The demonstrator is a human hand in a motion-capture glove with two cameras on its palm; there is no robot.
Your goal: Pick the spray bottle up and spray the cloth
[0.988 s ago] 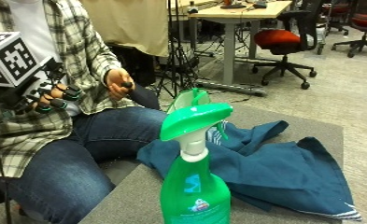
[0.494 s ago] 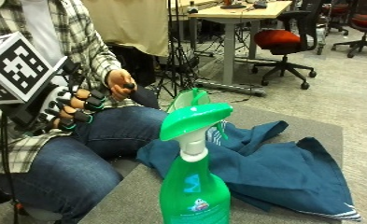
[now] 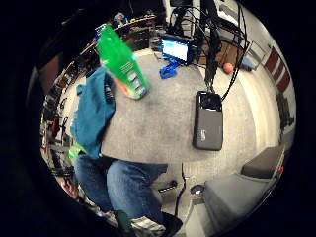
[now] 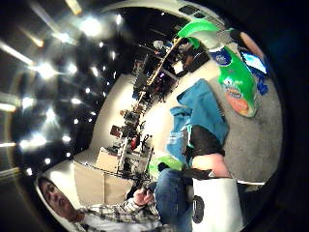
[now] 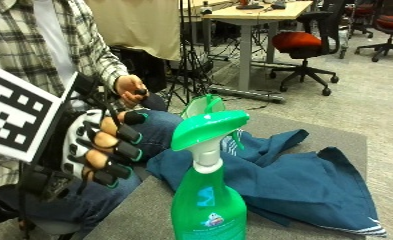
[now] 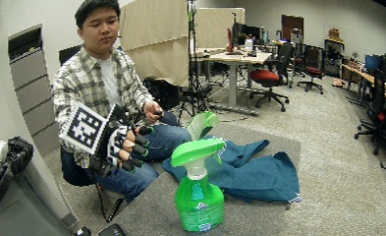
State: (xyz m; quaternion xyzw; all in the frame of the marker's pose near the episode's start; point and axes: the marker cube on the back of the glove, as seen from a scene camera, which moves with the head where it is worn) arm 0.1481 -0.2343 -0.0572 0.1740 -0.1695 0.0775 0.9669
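A green spray bottle (image 5: pixel 206 200) with a green trigger head stands upright on the grey table (image 5: pixel 136 215), at the near end. Behind it a blue cloth (image 5: pixel 296 180) lies crumpled and spread over the table. My gloved right hand (image 5: pixel 109 150) hangs in the air to the left of the bottle, about a hand's width from it. Its fingers are loosely curled and hold nothing. In the little finger side palm view the bottle (image 3: pixel 121 61) stands beside the cloth (image 3: pixel 94 113). The thumb side palm view shows the bottle (image 4: pixel 231 72) and the cloth (image 4: pixel 200 116) too.
A pale green object (image 5: pixel 204 106) stands at the table's edge behind the bottle. A black flat device (image 3: pixel 208 123) lies on the table. The person's bare left hand (image 5: pixel 131 89) holds a small black thing over the lap. A desk and office chairs (image 5: pixel 302 42) stand beyond.
My gloved hand has moved to the right and lower, closer to the spray bottle. The bottle and the cloth have not moved.
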